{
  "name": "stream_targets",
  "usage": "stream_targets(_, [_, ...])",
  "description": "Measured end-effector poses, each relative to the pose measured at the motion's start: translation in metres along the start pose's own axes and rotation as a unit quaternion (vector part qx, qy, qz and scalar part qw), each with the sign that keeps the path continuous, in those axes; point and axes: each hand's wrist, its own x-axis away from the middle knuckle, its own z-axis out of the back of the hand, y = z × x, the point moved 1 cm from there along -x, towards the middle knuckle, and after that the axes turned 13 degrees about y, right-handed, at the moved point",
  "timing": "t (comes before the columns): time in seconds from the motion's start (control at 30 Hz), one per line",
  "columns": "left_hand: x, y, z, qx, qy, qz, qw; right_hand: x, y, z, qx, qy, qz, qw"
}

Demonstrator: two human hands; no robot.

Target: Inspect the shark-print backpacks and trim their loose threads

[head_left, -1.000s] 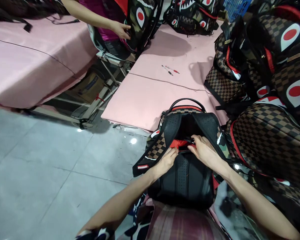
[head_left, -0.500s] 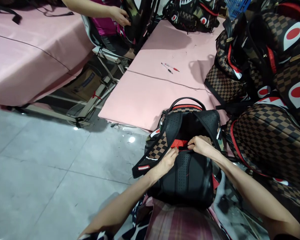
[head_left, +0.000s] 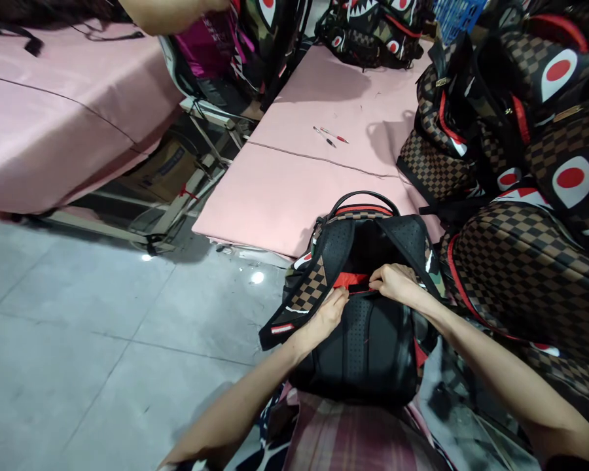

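Observation:
A black backpack (head_left: 387, 347) with checkered straps lies on my lap, its padded back facing up and its top against the table edge. Across the back a pocket opening shows red lining (head_left: 349, 280). My left hand (head_left: 328, 315) is closed on the left end of the opening's edge. At the right end, my right hand (head_left: 393, 282) pinches the same edge, fingers pressed together. Between my hands a short dark strip of the edge is visible. The fingertips partly hide what they grip.
Checkered backpacks (head_left: 535, 261) are piled on the right. Two pens (head_left: 331, 136) lie on the pink table (head_left: 275, 196). More bags (head_left: 373, 33) stand at its far end. Another person's arm (head_left: 171, 13) is beside a backpack at the upper left. A blue basket (head_left: 459, 16) is behind.
The other person's arm has moved nearer the top edge, its hand now mostly out of sight. The pocket edge between my hands looks slightly wider open. My hands have barely moved.

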Motion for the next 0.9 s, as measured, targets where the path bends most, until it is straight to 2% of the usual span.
stream_targets(0.17, [-0.002,0.002,-0.001,0.015,0.026,0.003,1.0,-0.003,-0.008,-0.012,-0.024,0.009,-0.014,1.0])
stream_targets(0.37, [-0.007,0.003,0.0,0.04,0.02,0.046,0.998,-0.004,-0.005,-0.002,-0.103,0.052,-0.035,0.993])
stream_targets(0.47, [-0.018,0.004,0.006,0.027,-0.012,0.103,0.994,0.003,-0.001,0.002,-0.138,0.069,-0.036,0.987])
stream_targets(0.57, [-0.041,0.004,0.014,0.035,-0.056,0.161,0.985,0.007,0.001,0.002,-0.188,0.086,-0.052,0.977])
stream_targets(0.63, [-0.06,0.002,0.016,0.055,-0.126,0.194,0.971,0.006,0.001,0.001,-0.206,0.095,-0.065,0.972])
stream_targets(0.73, [-0.087,-0.003,0.009,0.051,-0.225,0.233,0.945,0.002,0.002,-0.001,-0.22,0.099,-0.073,0.968])
stream_targets(0.83, [-0.1,-0.007,-0.003,0.036,-0.244,0.254,0.935,0.001,0.004,-0.004,-0.234,0.093,-0.079,0.965])
stream_targets(0.9, [-0.101,-0.006,-0.009,0.024,-0.241,0.264,0.934,0.002,0.006,-0.006,-0.239,0.091,-0.084,0.963])
